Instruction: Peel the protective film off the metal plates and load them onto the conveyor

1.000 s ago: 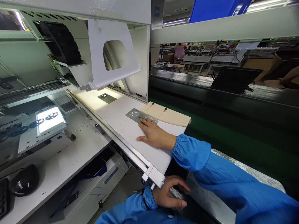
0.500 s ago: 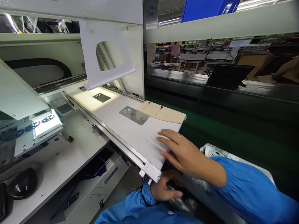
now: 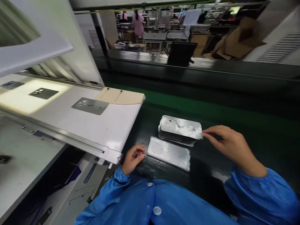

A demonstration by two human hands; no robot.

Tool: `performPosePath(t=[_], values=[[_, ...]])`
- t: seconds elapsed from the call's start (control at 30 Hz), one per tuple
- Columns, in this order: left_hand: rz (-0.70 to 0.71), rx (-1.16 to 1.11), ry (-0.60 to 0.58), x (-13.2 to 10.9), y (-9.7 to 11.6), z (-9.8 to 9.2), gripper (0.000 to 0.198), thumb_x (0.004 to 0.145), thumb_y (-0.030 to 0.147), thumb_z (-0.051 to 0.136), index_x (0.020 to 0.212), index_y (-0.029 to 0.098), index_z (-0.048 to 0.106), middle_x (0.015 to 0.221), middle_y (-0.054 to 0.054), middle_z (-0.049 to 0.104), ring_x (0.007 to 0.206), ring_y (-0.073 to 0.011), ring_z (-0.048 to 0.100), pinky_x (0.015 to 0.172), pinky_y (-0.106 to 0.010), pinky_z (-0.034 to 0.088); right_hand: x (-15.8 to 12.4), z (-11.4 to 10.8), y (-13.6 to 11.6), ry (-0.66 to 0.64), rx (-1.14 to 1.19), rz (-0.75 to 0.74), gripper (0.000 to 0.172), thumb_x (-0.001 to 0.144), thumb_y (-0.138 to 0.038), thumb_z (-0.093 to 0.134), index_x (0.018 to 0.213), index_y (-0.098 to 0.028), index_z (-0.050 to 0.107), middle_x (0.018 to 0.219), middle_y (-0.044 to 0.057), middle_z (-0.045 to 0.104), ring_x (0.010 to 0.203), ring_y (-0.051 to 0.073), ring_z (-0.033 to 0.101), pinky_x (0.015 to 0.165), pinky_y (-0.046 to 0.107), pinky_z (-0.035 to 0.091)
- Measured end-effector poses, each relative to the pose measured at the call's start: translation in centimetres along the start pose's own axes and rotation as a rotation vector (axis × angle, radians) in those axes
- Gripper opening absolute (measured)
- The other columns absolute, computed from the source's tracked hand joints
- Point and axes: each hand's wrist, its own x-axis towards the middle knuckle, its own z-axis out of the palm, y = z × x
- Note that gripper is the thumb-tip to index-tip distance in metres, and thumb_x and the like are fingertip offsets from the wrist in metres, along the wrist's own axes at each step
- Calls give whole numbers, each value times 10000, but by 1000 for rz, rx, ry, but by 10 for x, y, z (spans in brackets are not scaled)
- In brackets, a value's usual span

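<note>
At the right of the frame, the right hand [image 3: 236, 148] has thumb and forefinger at the right end of a shiny stack [image 3: 180, 126]. At lower centre, the left hand [image 3: 133, 161] curls beside a silvery flat piece [image 3: 168, 153]. At left, a grey plate [image 3: 90, 106] lies on a white surface [image 3: 91, 129], next to a cream guide [image 3: 124, 97].
</note>
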Motion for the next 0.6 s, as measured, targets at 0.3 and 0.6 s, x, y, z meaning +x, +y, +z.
performPosePath(t=[0.3, 0.6], values=[[18, 2, 14, -1, -2, 4, 185, 792, 313, 657, 892, 161, 626, 823, -32, 578, 721, -121, 516, 646, -231, 407, 11, 38, -9, -240, -17, -235, 470, 868, -395, 567, 1271, -160, 506, 1383, 148, 482, 1318, 331, 374, 1035, 520, 387], [3, 21, 14, 0, -2, 5, 217, 780, 340, 668, 873, 153, 611, 816, -35, 566, 727, -124, 510, 628, -227, 401, 53, 51, -9, -467, 131, -105, 370, 719, -415, 689, 946, -191, 502, 1334, 163, 495, 1222, 344, 466, 959, 490, 431]])
